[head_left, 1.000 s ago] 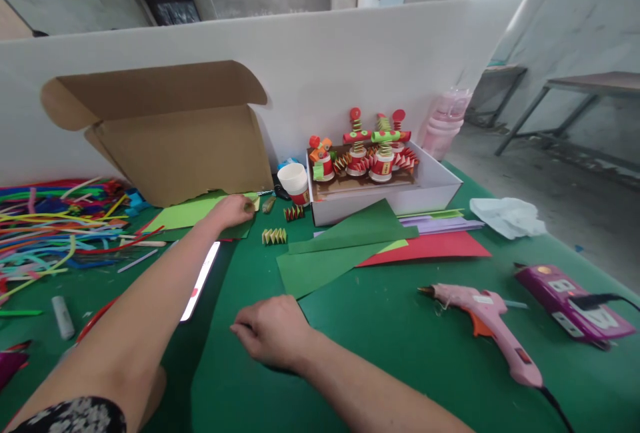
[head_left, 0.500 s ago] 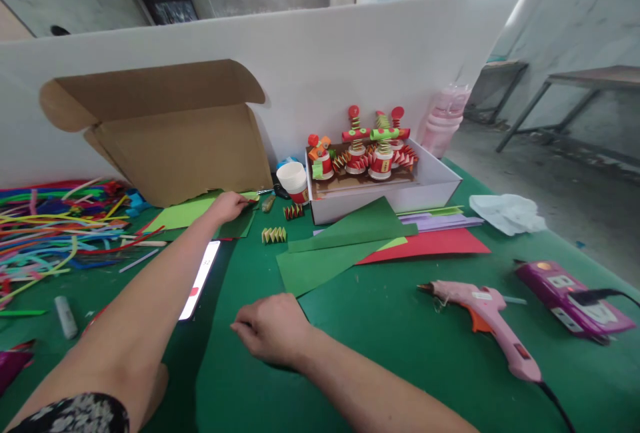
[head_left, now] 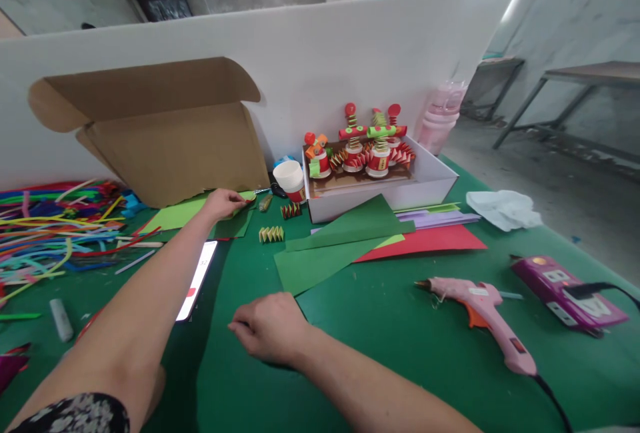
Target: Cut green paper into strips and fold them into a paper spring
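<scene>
1. The left hand [head_left: 223, 205] is stretching out to the right end of the light green paper [head_left: 175, 216], which is lying on a dark green sheet [head_left: 235, 225] before the open cardboard box [head_left: 185, 153].
2. Its thumb and fingertips are sitting close together there; whether they are pinching anything is too small to tell.
3. The right hand [head_left: 274, 328] is resting loosely curled on the green table [head_left: 360, 360], nearest the cut green paper [head_left: 320, 266]; no object is showing in it, but its palm is hidden, so I cannot tell whether the fingers are meeting.
4. The yellow accordion-folded strip [head_left: 271, 234] is lying apart from both hands, near the paper cup [head_left: 289, 176].
5. In my judgement, the step in hand is fingertip handling at the paper's edge; working there is calling for a light, precise pinch that is leaving the sheets undisturbed.
</scene>
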A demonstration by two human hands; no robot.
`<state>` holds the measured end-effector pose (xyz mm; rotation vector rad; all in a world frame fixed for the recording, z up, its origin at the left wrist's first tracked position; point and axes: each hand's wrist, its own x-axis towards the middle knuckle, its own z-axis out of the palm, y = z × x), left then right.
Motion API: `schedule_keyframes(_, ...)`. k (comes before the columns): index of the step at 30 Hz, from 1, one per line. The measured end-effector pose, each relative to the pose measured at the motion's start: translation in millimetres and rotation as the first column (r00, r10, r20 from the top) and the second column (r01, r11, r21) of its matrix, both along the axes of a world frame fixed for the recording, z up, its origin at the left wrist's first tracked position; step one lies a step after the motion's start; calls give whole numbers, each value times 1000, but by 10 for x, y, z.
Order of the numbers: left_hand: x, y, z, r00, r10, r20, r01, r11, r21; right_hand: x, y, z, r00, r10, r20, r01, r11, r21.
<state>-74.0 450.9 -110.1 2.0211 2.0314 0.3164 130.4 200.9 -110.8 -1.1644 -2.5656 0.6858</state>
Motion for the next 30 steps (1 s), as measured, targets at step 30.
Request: schedule_keyframes(30, 177, -88, 1, 974, 21, -227, -4, 997, 76, 14, 6, 25, 1000, -2, -11, 1, 1000, -18)
